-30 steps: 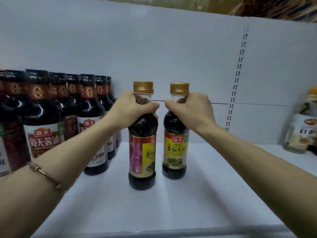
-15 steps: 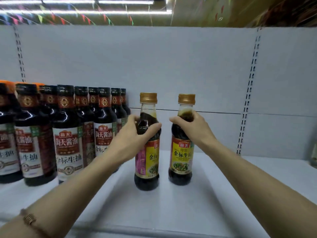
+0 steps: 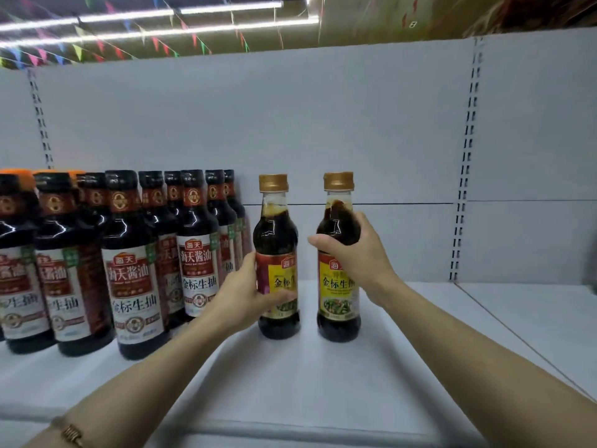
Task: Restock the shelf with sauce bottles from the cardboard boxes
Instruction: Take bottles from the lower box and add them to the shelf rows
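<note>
Left hand (image 3: 240,294): fingers (image 3: 281,297) and thumb curled round the labelled waist of a small dark sauce bottle with gold screw cap and red-and-yellow label (image 3: 277,257); gripping it. Thumb lying on the left side of the label, fingertips showing across the front lower label. Bottle upright, base down on the white metal shelf (image 3: 290,376).

Right hand (image 3: 358,253): fingers (image 3: 323,242) wrapped over the shoulder of a second small dark sauce bottle with gold screw cap and yellow label (image 3: 339,257); gripping it from the right side, palm covering part of the upper label. Bottle upright, base on the shelf, just beside the first one, a narrow gap between, not touching.

Both bottles standing mid-shelf, nearer the rear panel than the front lip. Liquid inside dark brown, level reaching the neck, with bubbles at the surface.

Left forearm crossing from lower left, thin gold-toned bracelet (image 3: 69,433) at the wrist near the bottom edge. Right forearm entering from lower right.

To the left: rows of taller dark glass soy sauce bottles with black caps and white-and-red labels (image 3: 132,263), upright, packed close, several deep. Nearest of these just beside the left hand. Orange caps (image 3: 16,176) visible at far left rear.

Behind: grey slotted back panel (image 3: 355,124). Above: ceiling strip lights (image 3: 161,25) and coloured bunting (image 3: 97,48).
</note>
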`<state>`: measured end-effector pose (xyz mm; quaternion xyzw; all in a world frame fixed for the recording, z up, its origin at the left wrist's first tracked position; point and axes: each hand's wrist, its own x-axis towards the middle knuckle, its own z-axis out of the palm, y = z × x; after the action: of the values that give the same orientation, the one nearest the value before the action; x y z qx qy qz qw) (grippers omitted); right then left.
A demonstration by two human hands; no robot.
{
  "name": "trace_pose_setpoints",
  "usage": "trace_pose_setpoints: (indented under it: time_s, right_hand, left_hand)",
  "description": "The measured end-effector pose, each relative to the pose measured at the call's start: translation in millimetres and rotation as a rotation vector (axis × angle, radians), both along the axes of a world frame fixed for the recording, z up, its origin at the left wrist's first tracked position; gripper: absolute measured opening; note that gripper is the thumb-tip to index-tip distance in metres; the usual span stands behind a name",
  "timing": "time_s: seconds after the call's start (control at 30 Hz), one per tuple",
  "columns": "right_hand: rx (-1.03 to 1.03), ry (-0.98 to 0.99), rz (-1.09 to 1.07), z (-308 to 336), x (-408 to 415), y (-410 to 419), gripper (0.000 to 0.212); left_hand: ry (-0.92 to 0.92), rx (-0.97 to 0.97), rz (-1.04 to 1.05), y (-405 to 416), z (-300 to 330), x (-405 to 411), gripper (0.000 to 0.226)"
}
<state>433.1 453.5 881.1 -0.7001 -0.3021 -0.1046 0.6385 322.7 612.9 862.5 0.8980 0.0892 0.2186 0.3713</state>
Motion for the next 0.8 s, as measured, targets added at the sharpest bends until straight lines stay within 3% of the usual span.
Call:
trace_pose_setpoints:
  time_s: [0.2,0.4,0.57,0.8]
  right_hand:
    - [-0.009,-0.016,-0.021,0.2,14.0,11.3,0.054]
    - [-0.015,-0.004,-0.056,3.6,32.5,27.2,0.061]
    - [0.013,-0.012,-0.031,2.5,40.9,30.3,0.05]
    - [0.033,-0.042,-0.107,-1.8,49.9,38.1,0.054]
  left_hand:
    - [-0.001,-0.059,-0.039,9.7,0.6,24.6,0.057]
    - [-0.007,-0.089,-0.04,11.9,0.7,42.3,0.086]
    - [-0.011,-0.048,-0.026,19.5,-1.2,55.7,0.08]
    - [0.099,-0.085,-0.007,32.5,11.1,84.8,0.079]
